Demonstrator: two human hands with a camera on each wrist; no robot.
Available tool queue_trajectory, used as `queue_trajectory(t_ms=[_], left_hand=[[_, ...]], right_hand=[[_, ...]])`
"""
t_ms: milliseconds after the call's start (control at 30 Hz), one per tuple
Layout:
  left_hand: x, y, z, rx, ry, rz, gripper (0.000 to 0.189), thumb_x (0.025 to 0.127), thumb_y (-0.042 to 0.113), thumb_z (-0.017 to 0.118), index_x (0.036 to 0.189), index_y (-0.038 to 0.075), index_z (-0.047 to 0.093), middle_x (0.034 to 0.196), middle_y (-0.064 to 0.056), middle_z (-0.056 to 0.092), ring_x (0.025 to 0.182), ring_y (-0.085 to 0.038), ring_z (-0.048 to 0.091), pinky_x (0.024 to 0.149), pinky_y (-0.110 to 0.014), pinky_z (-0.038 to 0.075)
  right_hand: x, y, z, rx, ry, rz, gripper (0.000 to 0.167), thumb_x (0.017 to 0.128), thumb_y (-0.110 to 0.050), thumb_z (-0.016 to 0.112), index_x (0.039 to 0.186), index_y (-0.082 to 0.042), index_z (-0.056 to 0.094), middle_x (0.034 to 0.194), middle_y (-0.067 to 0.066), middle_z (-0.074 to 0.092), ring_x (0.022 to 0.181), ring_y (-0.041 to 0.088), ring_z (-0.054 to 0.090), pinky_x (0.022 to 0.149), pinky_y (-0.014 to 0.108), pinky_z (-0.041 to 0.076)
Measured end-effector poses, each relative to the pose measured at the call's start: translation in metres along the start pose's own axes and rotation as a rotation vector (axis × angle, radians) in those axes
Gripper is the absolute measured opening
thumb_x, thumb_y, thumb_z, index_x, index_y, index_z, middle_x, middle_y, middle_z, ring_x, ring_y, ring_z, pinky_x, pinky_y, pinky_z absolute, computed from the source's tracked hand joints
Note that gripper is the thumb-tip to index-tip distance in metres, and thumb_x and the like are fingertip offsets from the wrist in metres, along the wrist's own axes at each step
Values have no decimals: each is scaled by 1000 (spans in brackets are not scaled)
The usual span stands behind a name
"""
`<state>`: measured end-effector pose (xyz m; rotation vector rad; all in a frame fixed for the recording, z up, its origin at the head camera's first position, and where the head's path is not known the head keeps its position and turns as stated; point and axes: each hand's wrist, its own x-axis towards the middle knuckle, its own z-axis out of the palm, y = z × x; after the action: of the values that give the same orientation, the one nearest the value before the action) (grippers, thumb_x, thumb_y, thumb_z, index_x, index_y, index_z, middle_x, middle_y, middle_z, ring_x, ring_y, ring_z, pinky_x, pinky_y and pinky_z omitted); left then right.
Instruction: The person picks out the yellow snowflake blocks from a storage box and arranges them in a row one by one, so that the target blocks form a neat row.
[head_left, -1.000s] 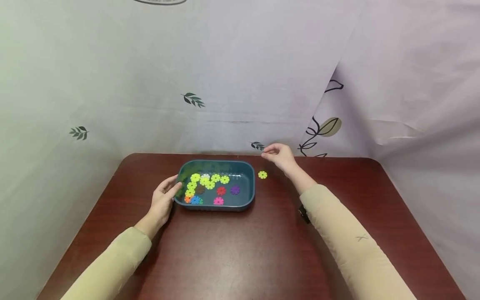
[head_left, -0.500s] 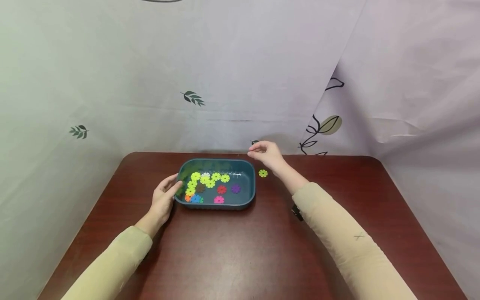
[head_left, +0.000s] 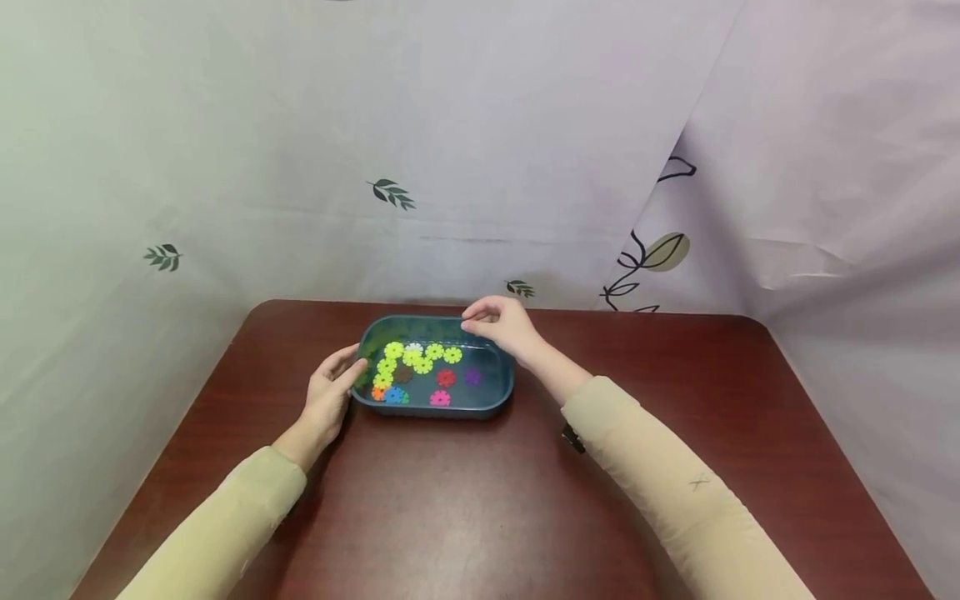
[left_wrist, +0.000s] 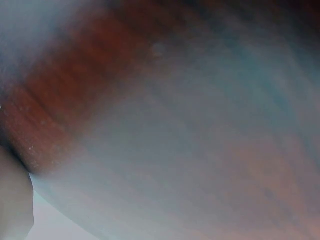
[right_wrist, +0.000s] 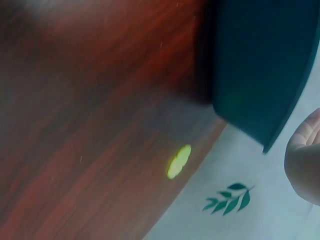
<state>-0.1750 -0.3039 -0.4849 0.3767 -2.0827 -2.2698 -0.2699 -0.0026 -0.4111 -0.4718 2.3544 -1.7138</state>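
Left hand [head_left: 326, 398] grips the tray [head_left: 431, 412], whose long axis runs left-right. Right hand [head_left: 507, 326] hovers above; whether pinching anything, I cannot tell.

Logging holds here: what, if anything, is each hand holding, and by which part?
The left hand holds the dark teal, rounded rectangular plastic tub by its left end. Whether the right hand holds anything cannot be told.

The table [head_left: 450, 500] over there has a wood-grain top, smooth and polished enough to throw back a pale sheen. The tray [head_left: 493, 388] looks like smooth moulded plastic, slightly glossy inside. Its notched discs [head_left: 394, 350] pass for plastic too. Behind hangs a matt, creased cloth sheet [head_left: 465, 125]; the sleeves [head_left: 660, 475] look like soft, matt fabric.
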Motion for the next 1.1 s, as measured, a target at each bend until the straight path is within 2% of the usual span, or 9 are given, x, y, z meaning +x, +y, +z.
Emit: queue_trajectory(t_ms=[267,400,500,700,867,1100], left_hand=[[2,1,0,32,-1,-7,53,108,27,65,156,9,50,129,18,59,117,3,58,90,-14,50],[2,1,0,18,-4,0,53,108,25,66,155,8,50,129,18,60,118,2,58,91,-15,52],[2,0,1,-5,-7,5,53,108,24,65,155,6,50,128,17,63,120,-2,59,93,-16,53],[2,1,1,-25,-3,-3,51,109,18,63,155,3,48,127,16,67,119,-6,63,93,-17,55],[1,2,1,-15,11,-10,50,109,19,64,154,5,49,123,20,66,117,-2,61,92,-16,53],[1,0,2,-14,30,-2,46,107,20,66,150,10,55,123,20,65,114,1,60,91,-16,52]], right_hand=[[4,3,22,-28,-45,-9,17,97,-11,79,111,-2,78,107,15,78,98,31,73,86,40,61],[6,8,28,-83,-76,-44,19,97,-9,79,112,1,77,107,17,78,94,25,73,84,34,61],[6,12,31,-144,-97,-66,20,96,-5,79,114,2,76,107,18,78,95,25,74,81,28,60],[6,16,35,-193,-123,-55,24,94,-1,79,118,2,76,111,19,78,104,32,75,87,33,63],[8,17,37,-226,-128,-29,26,95,-2,79,121,0,76,115,18,78,108,31,75,90,35,63],[10,22,41,-356,-139,-3,26,96,-6,79,122,-5,77,118,13,78,112,26,74,95,37,61]])
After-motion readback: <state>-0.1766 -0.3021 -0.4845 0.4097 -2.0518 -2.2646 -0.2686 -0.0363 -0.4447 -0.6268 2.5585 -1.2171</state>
